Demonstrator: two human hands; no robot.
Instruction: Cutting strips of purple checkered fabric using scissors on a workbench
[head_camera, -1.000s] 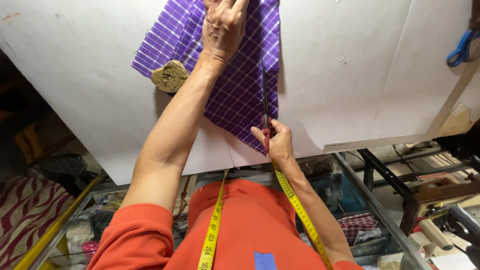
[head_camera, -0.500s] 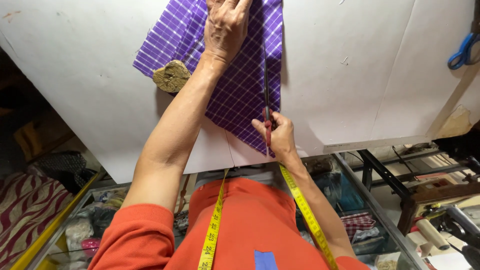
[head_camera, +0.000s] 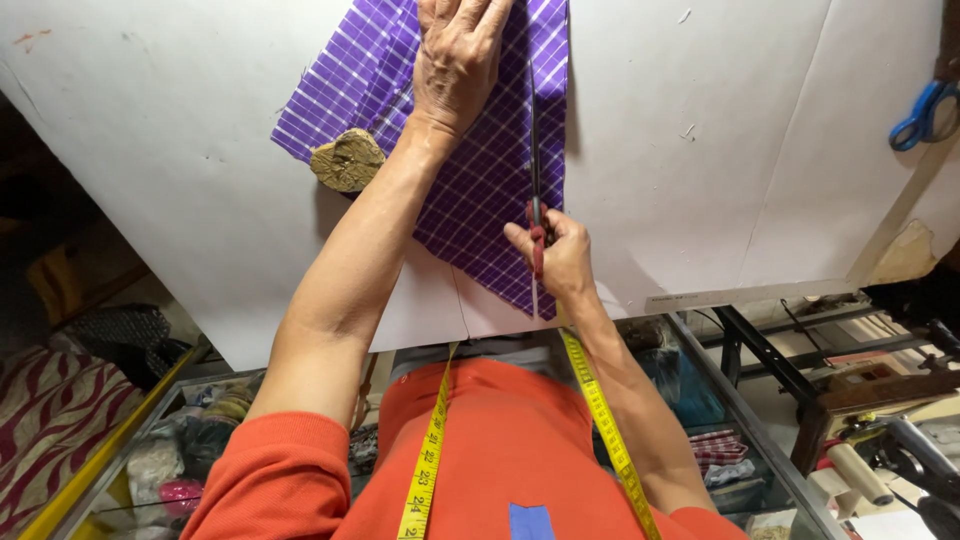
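A purple checked cloth (head_camera: 480, 190) lies on a white table (head_camera: 180, 150). My left hand (head_camera: 458, 60) presses flat on the cloth near its far end. My right hand (head_camera: 555, 255) grips red-handled scissors (head_camera: 536, 215), whose blades point away from me along the cloth's right side. A yellow measuring tape (head_camera: 428, 450) hangs round my neck over an orange shirt.
A brownish lump-shaped weight (head_camera: 347, 160) rests on the cloth's left corner. Blue-handled scissors (head_camera: 920, 115) lie at the far right of the table. Below the table edge are a glass case with fabric scraps (head_camera: 190, 450) and a metal frame with tools (head_camera: 860, 400).
My right hand with the scissors has crept a little forward along the cloth. My left hand stays pressed in place.
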